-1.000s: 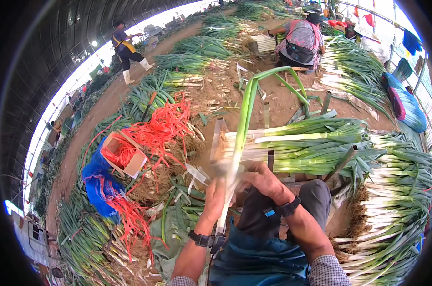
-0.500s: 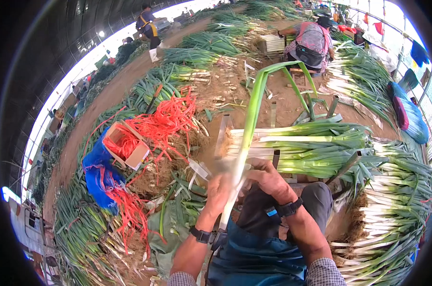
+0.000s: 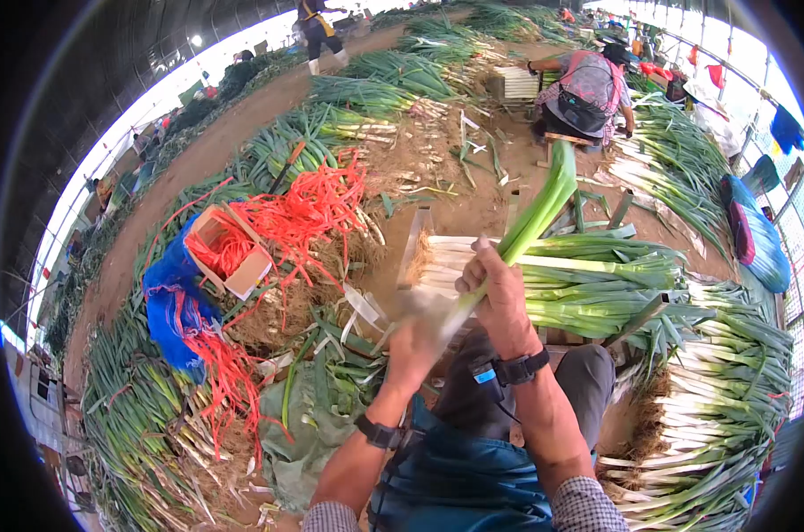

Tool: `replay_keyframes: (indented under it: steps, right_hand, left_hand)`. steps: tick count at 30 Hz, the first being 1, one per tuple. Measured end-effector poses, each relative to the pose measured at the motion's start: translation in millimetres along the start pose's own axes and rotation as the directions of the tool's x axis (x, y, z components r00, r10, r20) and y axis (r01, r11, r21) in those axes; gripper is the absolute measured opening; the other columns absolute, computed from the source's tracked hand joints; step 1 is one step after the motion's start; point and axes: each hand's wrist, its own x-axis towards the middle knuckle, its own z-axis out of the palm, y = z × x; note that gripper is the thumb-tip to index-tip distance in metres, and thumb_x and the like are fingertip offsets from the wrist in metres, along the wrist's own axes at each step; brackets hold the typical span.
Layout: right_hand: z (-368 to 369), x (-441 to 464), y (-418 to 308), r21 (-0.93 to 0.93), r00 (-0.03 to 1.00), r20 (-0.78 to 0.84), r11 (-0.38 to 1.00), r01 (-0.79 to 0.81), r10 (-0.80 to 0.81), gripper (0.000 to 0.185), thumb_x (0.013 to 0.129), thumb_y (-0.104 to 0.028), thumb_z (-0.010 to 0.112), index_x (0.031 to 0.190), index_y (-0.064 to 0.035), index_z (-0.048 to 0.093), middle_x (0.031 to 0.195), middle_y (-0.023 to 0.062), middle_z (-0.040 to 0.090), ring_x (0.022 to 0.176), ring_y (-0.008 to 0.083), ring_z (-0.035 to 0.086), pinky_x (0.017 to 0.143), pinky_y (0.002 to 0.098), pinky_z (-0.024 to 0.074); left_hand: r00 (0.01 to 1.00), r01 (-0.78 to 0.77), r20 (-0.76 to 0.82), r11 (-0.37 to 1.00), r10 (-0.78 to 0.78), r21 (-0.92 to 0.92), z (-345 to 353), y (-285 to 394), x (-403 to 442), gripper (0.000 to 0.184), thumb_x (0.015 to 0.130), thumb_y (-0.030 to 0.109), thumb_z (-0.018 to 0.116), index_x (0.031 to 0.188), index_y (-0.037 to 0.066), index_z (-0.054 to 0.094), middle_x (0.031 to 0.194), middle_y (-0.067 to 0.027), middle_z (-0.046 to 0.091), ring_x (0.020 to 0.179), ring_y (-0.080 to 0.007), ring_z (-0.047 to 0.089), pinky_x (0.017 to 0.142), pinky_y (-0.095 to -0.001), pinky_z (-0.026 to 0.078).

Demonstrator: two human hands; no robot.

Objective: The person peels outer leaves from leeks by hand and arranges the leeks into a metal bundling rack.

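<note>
A single leek (image 3: 540, 206) slants across the middle of the head view, its green top pointing up and away. My right hand (image 3: 501, 288) is closed around its shaft, thumb uppermost. At the pale lower end, my left hand (image 3: 412, 348) is closed on the leek; motion blurs its fingers and hides that end. Just beyond my hands, a pile of trimmed leeks (image 3: 588, 266) lies sideways between upright metal posts (image 3: 417, 232), white ends to the left.
Red plastic strips (image 3: 309, 213) spill around a cardboard box (image 3: 247, 273) and a blue sack (image 3: 173, 310) at left. Rows of leeks (image 3: 712, 390) lie at right. A person (image 3: 584, 93) bends over leeks ahead; another person (image 3: 317, 31) is on the dirt path.
My right hand has moved up the leek and now grips its shaft. The leek has tilted away to the right, and its folded leaf tips no longer show. The person on the path has moved right.
</note>
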Motion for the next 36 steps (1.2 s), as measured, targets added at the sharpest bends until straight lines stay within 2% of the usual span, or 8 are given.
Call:
replay_keyframes:
  steps: [5,7,9,17,23,26,34,36]
  right_hand:
    - [-11.5,-10.3,3.4,0.211,0.893,0.443,0.977,-0.018,-0.079,0.032,0.101,-0.040,0.061,0.093,-0.0085,0.059,0.064,-0.0013,0.044,0.056,0.0142,0.041,0.055,0.0327,0.0373]
    - [-12.7,-12.4,3.6,0.263,0.891,0.449,0.963,-0.051,-0.075,0.035,0.099,-0.039,0.064,0.090,-0.0055,0.059,0.063,0.0007,0.047,0.055,0.0163,0.043,0.054,0.0348,0.0378]
    - [-19.8,-5.2,12.3,0.242,0.909,0.415,0.967,-0.078,-0.031,0.036,0.099,-0.040,0.063,0.100,-0.0040,0.061,0.066,0.0033,0.053,0.057,0.0193,0.048,0.057,0.0390,0.0438]
    - [-39.2,11.7,-11.2,0.174,0.995,0.018,0.980,0.095,-0.099,0.034,0.102,-0.046,0.058,0.090,-0.0145,0.056,0.060,-0.0049,0.043,0.051,0.0116,0.038,0.051,0.0304,0.0362]
    - [-91.0,45.0,-77.9,0.366,0.965,-0.082,0.893,0.260,-0.247,0.039,0.101,-0.048,0.061,0.085,-0.0120,0.057,0.062,-0.0051,0.042,0.053,0.0084,0.036,0.046,0.0258,0.0294]
    - [-101.6,39.8,-105.4,0.305,0.923,-0.174,0.873,0.382,-0.343,0.036,0.100,-0.045,0.063,0.086,-0.0119,0.058,0.063,-0.0049,0.039,0.053,0.0087,0.036,0.047,0.0260,0.0300]
    - [-60.3,35.7,-84.8,0.256,0.927,-0.158,0.893,0.370,-0.339,0.040,0.101,-0.051,0.057,0.092,-0.0115,0.058,0.067,0.0001,0.048,0.058,0.0154,0.044,0.063,0.0331,0.0402]
    - [-38.0,28.3,-50.4,0.248,0.963,0.005,0.933,0.259,-0.269,0.039,0.101,-0.051,0.057,0.093,-0.0131,0.058,0.070,0.0009,0.052,0.062,0.0177,0.048,0.070,0.0391,0.0444]
  left_hand:
    - [0.843,0.538,0.406,0.570,-0.352,-0.621,-21.9,20.1,11.1,0.023,0.101,0.018,0.059,0.115,0.001,0.064,0.094,-0.0077,0.067,0.083,-0.0158,0.065,0.077,-0.0347,0.054]
    - [0.914,-0.007,0.390,0.965,0.113,-0.263,-20.0,37.4,15.3,0.027,0.101,0.023,0.059,0.117,0.002,0.066,0.101,-0.0061,0.068,0.084,-0.0144,0.066,0.075,-0.0303,0.054]
    - [0.783,0.574,0.593,0.586,-0.187,-0.572,-13.0,38.7,6.3,0.027,0.101,0.024,0.060,0.117,0.002,0.067,0.099,-0.0062,0.070,0.085,-0.0151,0.067,0.073,-0.0297,0.053]
    - [0.827,0.461,0.222,0.397,-0.516,-0.793,-54.7,-16.0,-2.5,0.022,0.101,0.030,0.064,0.100,0.009,0.058,0.063,0.0047,0.045,0.053,-0.0129,0.044,0.053,-0.0317,0.041]
    - [0.796,0.592,-0.137,0.805,-0.590,-0.028,-265.1,-93.4,-58.4,0.033,0.101,0.040,0.059,0.102,0.008,0.065,0.071,-0.0036,0.057,0.061,-0.0168,0.056,0.056,-0.0342,0.049]
    - [0.869,0.392,-0.249,0.288,-0.429,0.874,-380.5,-182.0,-126.3,0.054,0.097,0.027,0.056,0.148,0.010,0.047,0.112,-0.0303,0.067,0.105,-0.0457,0.064,0.092,-0.0517,0.049]
    - [0.978,-0.147,-0.019,0.746,0.208,0.649,-189.0,-13.6,-21.0,0.053,0.078,0.017,0.079,0.126,0.003,0.061,0.118,-0.0218,0.061,0.112,-0.0410,0.057,0.096,-0.0484,0.045]
    - [0.971,-0.052,0.236,0.921,-0.044,0.386,-110.7,73.8,13.5,0.061,0.087,0.030,0.078,0.134,-0.001,0.055,0.136,-0.0239,0.056,0.126,-0.0393,0.054,0.106,-0.0458,0.043]
